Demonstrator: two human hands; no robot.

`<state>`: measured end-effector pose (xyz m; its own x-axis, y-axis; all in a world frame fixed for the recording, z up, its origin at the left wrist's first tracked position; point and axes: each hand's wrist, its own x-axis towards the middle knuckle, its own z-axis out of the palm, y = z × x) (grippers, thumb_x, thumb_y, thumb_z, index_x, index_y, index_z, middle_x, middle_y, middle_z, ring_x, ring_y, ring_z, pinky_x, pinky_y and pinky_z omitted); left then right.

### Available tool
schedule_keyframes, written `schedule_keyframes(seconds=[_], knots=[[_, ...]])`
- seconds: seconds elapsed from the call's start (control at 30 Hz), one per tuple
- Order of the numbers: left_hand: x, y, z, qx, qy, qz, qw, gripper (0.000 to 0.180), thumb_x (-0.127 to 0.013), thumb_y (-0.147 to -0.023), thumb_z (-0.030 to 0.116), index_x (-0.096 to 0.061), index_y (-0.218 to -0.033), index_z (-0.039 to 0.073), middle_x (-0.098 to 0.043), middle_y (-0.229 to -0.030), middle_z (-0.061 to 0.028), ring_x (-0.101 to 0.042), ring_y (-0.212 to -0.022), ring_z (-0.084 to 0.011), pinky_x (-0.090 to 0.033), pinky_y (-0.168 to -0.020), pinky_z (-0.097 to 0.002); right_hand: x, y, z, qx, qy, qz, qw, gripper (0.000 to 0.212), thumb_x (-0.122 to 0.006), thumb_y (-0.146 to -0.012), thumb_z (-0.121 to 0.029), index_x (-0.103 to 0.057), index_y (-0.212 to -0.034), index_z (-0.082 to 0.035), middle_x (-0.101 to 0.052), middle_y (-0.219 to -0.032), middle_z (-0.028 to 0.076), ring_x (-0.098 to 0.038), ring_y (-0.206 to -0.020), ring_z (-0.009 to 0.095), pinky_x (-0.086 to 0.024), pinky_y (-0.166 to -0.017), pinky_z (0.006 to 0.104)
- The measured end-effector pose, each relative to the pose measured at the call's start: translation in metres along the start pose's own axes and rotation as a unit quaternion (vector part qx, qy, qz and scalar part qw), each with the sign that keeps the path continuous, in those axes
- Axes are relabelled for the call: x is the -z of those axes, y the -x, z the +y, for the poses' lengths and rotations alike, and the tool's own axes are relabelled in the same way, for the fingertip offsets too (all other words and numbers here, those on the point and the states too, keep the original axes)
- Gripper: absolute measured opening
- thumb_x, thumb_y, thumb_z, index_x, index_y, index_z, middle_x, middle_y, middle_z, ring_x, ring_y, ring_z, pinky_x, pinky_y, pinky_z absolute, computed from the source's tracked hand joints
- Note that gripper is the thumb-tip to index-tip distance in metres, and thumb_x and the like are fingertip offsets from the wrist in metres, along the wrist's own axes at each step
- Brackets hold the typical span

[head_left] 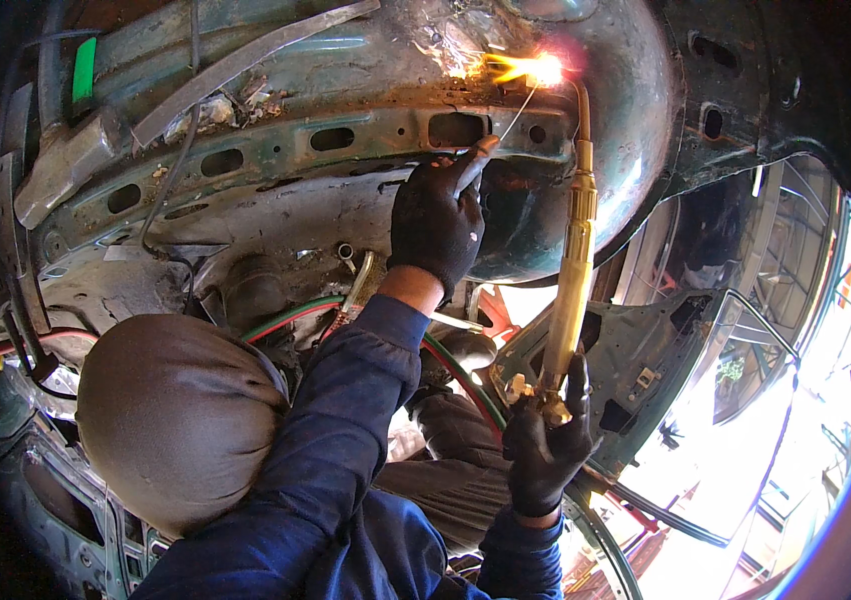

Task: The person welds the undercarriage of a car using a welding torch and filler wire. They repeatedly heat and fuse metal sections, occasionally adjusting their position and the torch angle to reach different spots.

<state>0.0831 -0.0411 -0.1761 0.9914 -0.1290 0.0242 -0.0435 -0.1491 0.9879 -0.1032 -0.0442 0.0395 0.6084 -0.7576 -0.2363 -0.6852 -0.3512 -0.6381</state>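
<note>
My left hand, in a black glove, is raised with its fingers closed round a thin filler rod. The rod points up to the bright flame on a rusty, dark green car body panel. Sparks spread left of the flame. Lower right, my right hand, also black-gloved, grips a brass gas torch near its valves. The torch stands nearly upright, its bent tip at the flame. Both sleeves are navy blue.
Red and green hoses run behind my arms. A long metal strip and a blocky metal piece lie at upper left. A brown cloth-covered rounded shape, probably my knee, fills the lower left. A detached-looking vehicle panel stands at right.
</note>
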Motion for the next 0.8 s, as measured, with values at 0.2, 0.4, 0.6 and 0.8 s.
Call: schedule_keyframes(seconds=[0.2, 0.4, 0.6, 0.8], knots=[[0.0, 0.0, 0.0, 0.009, 0.01, -0.01, 1.0, 0.049, -0.066, -0.098, 0.008, -0.071, -0.144, 0.026, -0.071, -0.098, -0.0206, -0.07, -0.095, -0.0404, -0.057, -0.087, -0.0502, 0.027, 0.012, 0.012, -0.005, -0.12, 0.016, 0.993, 0.088, -0.085, -0.095, -0.035, -0.044, -0.164, 0.002, -0.074, -0.132, 0.022, -0.073, -0.117, 0.027, -0.061, -0.097, 0.0399], [0.007, -0.004, 0.009, 0.031, 0.036, -0.017, 0.999, 0.038, -0.063, -0.108, 0.02, -0.072, -0.145, 0.025, -0.073, -0.101, -0.0263, -0.072, -0.092, -0.0428, -0.057, -0.085, -0.0477, 0.023, 0.011, -0.001, 0.008, -0.166, 0.024, 0.986, 0.092, -0.085, -0.096, -0.038, -0.041, -0.165, 0.004, -0.072, -0.134, 0.022, -0.075, -0.108, 0.024, -0.062, -0.089, 0.0383], [0.01, -0.003, 0.016, 0.048, 0.014, -0.043, 0.998, 0.039, -0.064, -0.106, 0.017, -0.071, -0.144, 0.024, -0.074, -0.109, -0.0244, -0.073, -0.102, -0.0422, -0.058, -0.09, -0.0488, 0.026, 0.009, 0.0, -0.043, -0.137, -0.028, 0.989, 0.08, -0.078, -0.101, -0.019, -0.039, -0.167, 0.002, -0.07, -0.14, 0.017, -0.069, -0.106, 0.017, -0.057, -0.09, 0.0308], [0.011, -0.005, 0.013, 0.019, 0.041, -0.024, 0.999, 0.036, -0.062, -0.109, 0.02, -0.072, -0.143, 0.016, -0.075, -0.121, -0.0265, -0.074, -0.112, -0.0415, -0.057, -0.098, -0.0443, 0.018, 0.005, 0.013, -0.039, -0.109, -0.018, 0.993, 0.069, -0.072, -0.101, -0.01, -0.045, -0.164, 0.001, -0.067, -0.129, 0.014, -0.059, -0.1, 0.016, -0.049, -0.086, 0.0309]])
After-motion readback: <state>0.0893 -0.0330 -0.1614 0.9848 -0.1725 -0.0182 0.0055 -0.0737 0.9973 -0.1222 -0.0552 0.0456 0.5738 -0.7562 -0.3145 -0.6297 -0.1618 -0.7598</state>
